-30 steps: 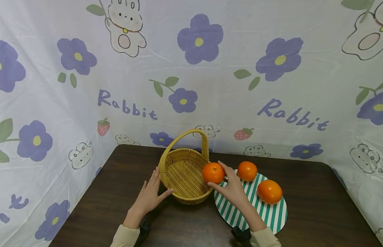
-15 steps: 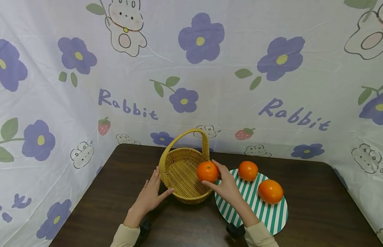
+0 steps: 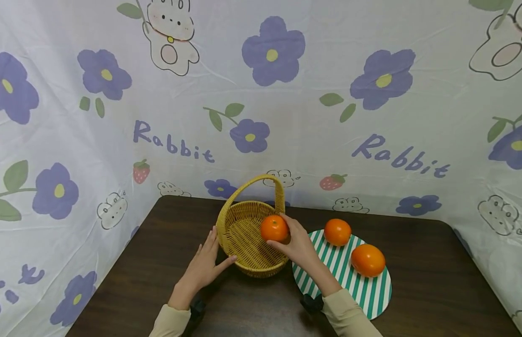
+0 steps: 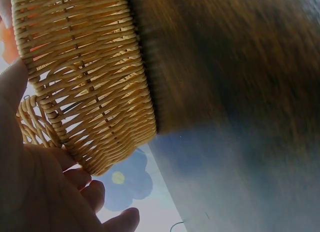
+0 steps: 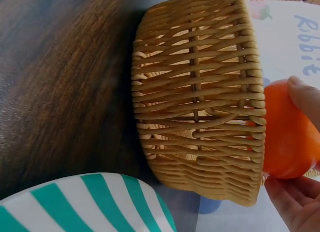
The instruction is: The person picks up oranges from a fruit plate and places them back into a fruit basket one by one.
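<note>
My right hand grips an orange between thumb and fingers, over the right inner side of a yellow woven basket with a tall arched handle. In the right wrist view the held orange shows just past the basket's rim, partly hidden by its wall. My left hand rests against the basket's left side, fingers straight and thumb spread toward the front rim. Seen from the left wrist, the fingers lie along the woven wall near the handle's foot.
Right of the basket, a round mat with green and white stripes bears two more oranges, one at the back and one nearer. All stand on a dark wooden table, with a printed cloth hanging behind.
My right hand has carried the orange leftward, from the basket's right rim to over its inside. The left hand has stayed at the basket's side.
</note>
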Demonstrator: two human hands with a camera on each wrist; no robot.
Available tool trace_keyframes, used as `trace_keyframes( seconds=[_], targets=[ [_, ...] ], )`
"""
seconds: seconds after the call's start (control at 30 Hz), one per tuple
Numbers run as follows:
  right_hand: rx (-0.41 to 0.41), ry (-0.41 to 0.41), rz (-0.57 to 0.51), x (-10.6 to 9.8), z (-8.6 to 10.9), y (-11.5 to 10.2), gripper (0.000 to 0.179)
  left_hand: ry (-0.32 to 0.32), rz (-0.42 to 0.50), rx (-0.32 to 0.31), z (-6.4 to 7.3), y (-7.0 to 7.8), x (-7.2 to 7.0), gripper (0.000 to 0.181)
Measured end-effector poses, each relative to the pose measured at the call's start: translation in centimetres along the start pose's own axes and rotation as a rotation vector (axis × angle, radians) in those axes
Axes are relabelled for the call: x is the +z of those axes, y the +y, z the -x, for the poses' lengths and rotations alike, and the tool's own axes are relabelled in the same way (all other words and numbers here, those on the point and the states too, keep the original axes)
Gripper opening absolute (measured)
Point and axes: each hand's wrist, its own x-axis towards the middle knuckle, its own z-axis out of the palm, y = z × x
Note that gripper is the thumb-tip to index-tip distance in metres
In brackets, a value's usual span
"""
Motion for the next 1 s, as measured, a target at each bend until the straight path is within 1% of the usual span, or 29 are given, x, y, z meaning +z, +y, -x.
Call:
trace_keyframes(
  seconds=[0.17,0.27,0.43,0.57,0.67,0.83,1.0],
  targets=[
    [-0.039,0.010,0.010,0.9,-0.5,0.4,0.079,-0.013,0.017,-0.010,0.1,0.2,-0.1,0.096],
    [-0.028,-0.009,0.021,1.4,-0.6,0.6,0.079,-0.014,0.005,-0.012,0.1,0.1,-0.2,0.096],
    [0.024,-0.048,0.050,1.9,-0.9,0.4,0.078,0.000,-0.006,0.000,0.0,0.0,-0.1,0.095],
    [0.041,-0.058,0.059,2.3,-1.1,0.1,0.078,0.000,-0.002,-0.001,0.0,0.1,-0.2,0.095],
    [0.047,-0.055,0.064,2.6,-1.4,0.0,0.079,0.004,-0.002,0.003,0.0,0.2,-0.3,0.094],
    [0.064,-0.058,0.105,3.5,-2.0,0.5,0.080,-0.007,-0.007,-0.001,0.1,0.2,-0.1,0.093],
    [0.079,-0.020,0.151,4.1,-2.4,0.2,0.081,-0.004,-0.012,0.000,0.0,0.0,0.0,0.094]
  ],
)
